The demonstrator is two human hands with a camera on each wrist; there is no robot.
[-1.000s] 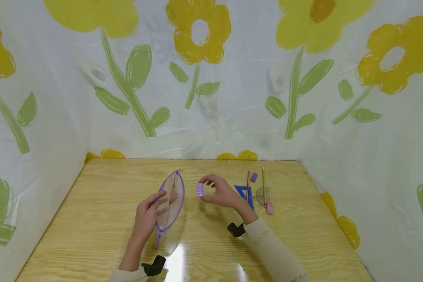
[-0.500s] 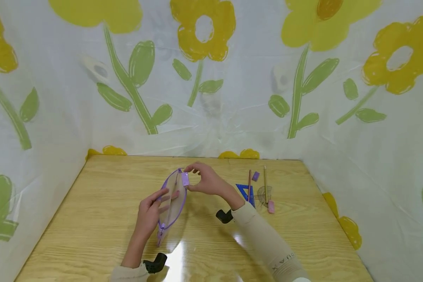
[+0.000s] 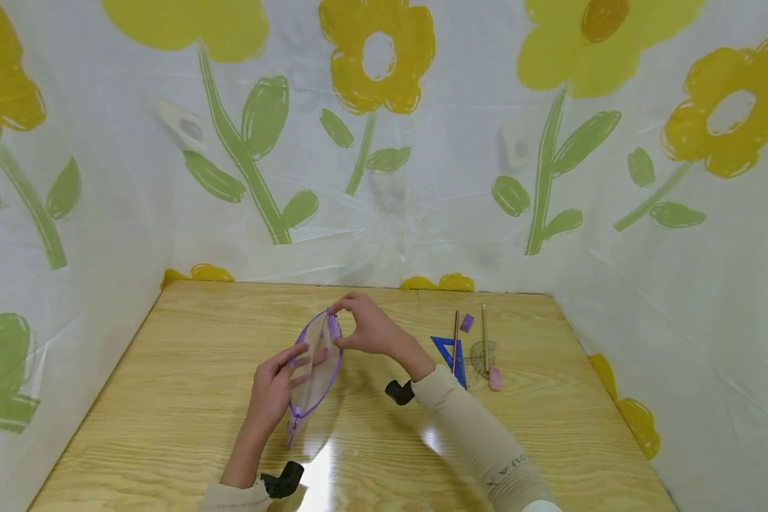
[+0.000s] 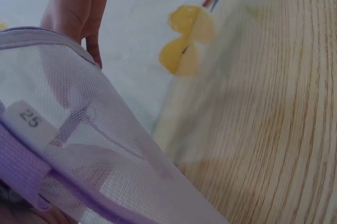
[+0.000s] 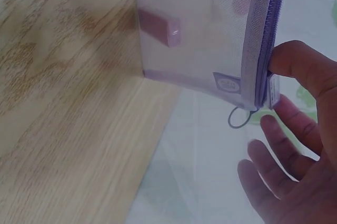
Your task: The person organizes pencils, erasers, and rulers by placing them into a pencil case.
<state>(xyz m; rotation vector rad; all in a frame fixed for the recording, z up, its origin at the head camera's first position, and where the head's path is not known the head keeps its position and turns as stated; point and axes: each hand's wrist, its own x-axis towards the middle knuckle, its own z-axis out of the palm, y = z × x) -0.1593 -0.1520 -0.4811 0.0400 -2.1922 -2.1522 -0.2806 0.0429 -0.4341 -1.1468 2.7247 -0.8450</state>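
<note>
A mesh zip pouch (image 3: 321,380) with purple trim stands upright with its mouth spread. My left hand (image 3: 272,384) grips its left side, with fingers showing through the mesh. Between thumb and index finger, my right hand (image 3: 371,328) pinches a purple eraser (image 3: 334,326) at the far end of the pouch's mouth. In the right wrist view, the eraser (image 5: 273,91) is mostly hidden by the zip edge and thumb. A pinkish block (image 5: 158,27) shows through the mesh low in the pouch. A tag marked 25 (image 4: 32,121) appears in the left wrist view.
Right of the hands lie a blue set square (image 3: 459,366), a red pencil (image 3: 456,331), a second purple eraser (image 3: 467,323), a clear protractor (image 3: 478,355), a yellowish pencil (image 3: 484,331) and a pink eraser (image 3: 496,379). Flower-printed cloth (image 3: 448,213) surrounds the wooden table (image 3: 166,398).
My right hand has moved left with the purple eraser, from right of the pouch to its mouth, where the eraser is now partly past the rim. My left hand keeps its hold.
</note>
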